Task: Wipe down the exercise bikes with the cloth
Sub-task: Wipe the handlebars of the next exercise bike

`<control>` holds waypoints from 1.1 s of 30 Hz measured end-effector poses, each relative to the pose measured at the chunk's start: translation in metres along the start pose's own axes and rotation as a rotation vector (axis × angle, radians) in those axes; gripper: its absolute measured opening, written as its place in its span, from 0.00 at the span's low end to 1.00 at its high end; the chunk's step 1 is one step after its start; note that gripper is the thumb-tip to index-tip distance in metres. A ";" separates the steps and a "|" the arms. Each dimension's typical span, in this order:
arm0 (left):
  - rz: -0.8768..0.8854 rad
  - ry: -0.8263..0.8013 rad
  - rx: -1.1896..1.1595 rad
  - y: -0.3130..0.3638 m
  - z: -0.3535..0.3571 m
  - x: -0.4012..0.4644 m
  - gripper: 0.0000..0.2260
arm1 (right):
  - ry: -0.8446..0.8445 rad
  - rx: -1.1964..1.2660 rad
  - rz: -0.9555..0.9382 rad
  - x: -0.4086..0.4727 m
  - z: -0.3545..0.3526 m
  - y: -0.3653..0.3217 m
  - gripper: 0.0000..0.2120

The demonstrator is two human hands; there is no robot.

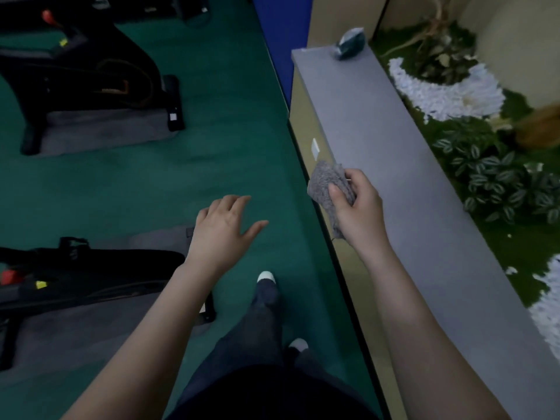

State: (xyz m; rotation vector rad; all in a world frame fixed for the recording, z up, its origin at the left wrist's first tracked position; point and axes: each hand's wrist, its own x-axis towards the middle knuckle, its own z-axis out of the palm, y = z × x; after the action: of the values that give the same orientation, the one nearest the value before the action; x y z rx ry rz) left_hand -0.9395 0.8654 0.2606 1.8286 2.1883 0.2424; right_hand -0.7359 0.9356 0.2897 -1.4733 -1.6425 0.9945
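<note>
the person stands on green floor [230, 122], shoes at six o'clock, and neither hand is on a bike. the left hand [224, 228] hangs out in front with fingers spread and loose, holding nothing, just above the near bike's mat. the right hand [356, 207], at about three o'clock of the left, grips the cloth [325, 189]: thumb pressed on its face, fingers curled behind, the grey wad sticking out to the upper left and a tail hanging down past the palm. the cloth is held in the air at the edge of the grey ledge [403, 177], touching no bike. the near bike [75, 277] lies low at eight o'clock, dark frame with a red knob and a yellow tag, on a grey mat. the far bike [78, 77] sits at ten o'clock on its own mat, well apart from both hands. the picture is dim, so whether either frame has been wiped cannot be told; no wet streak shows. my reading is that the wiping is either not begun or between bikes, with the cloth in hand and at least one bike left to reach. a small dark object [348, 45] rests at the far end of the ledge at one o'clock, and plants [485, 174] fill the bed beyond.
</note>
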 end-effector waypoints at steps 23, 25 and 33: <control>-0.515 0.154 -0.064 -0.120 -0.053 0.209 0.28 | -0.444 -0.013 -0.234 0.299 0.173 -0.076 0.07; -0.562 0.187 -0.071 -0.121 -0.057 0.237 0.28 | -0.493 -0.013 -0.258 0.334 0.182 -0.079 0.07; -0.691 0.258 -0.081 -0.107 -0.072 0.352 0.28 | -0.600 -0.031 -0.339 0.480 0.208 -0.099 0.08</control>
State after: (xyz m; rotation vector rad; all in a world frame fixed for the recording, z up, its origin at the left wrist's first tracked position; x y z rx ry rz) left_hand -1.1186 1.1945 0.2594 0.9467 2.7793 0.4185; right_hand -1.0135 1.3893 0.2877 -0.9024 -2.2408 1.2891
